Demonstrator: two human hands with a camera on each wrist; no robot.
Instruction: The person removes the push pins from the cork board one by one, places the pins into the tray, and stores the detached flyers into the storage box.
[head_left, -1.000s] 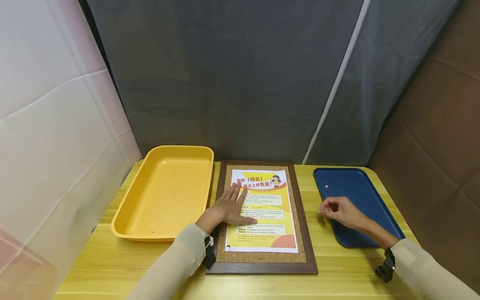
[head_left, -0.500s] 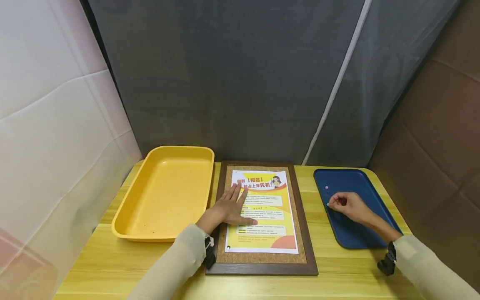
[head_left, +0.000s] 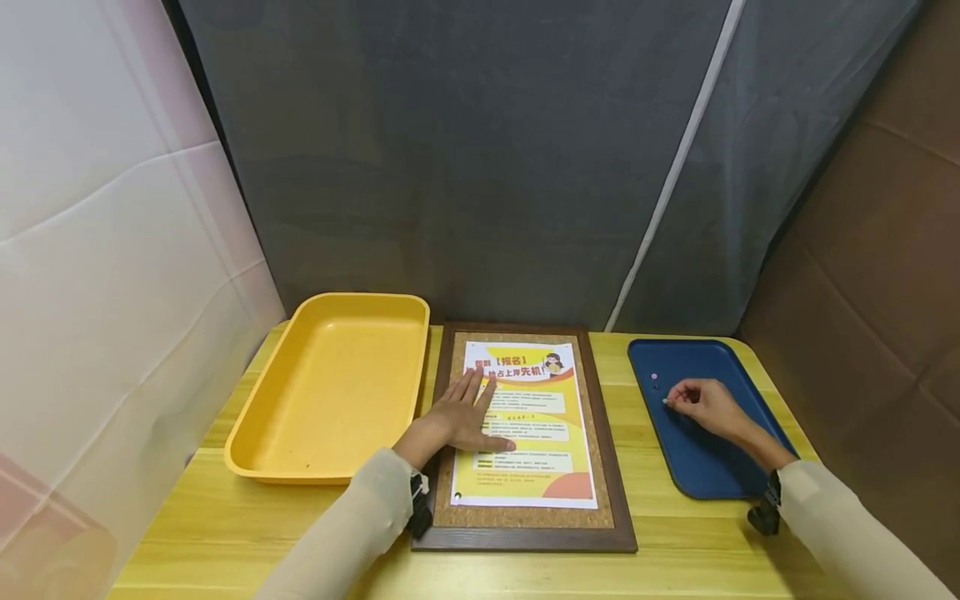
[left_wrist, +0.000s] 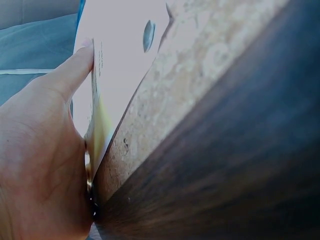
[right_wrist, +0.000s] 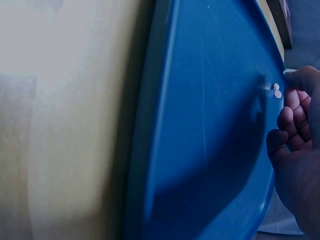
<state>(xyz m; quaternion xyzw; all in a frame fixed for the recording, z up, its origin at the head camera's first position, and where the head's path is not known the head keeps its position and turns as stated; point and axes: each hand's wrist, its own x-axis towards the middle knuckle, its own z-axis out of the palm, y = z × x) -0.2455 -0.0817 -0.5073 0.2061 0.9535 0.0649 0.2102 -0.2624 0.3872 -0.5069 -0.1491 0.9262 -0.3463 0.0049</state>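
the table (head_left: 210, 517) has a pale yellow wood-grain top with rounded far corners. directly on it lie a yellow tray (head_left: 337, 383) at left, a framed board (head_left: 525, 540) in the middle, near that tray, and a blue tray (head_left: 705, 471) at right, apart from the board.

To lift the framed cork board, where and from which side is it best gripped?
Probably by the right long side of its dark frame, coming from the right: the board lies flat and a strip of table separates that side from the blue tray. The left looks tighter, with the yellow tray close by and the left hand lying across that edge.
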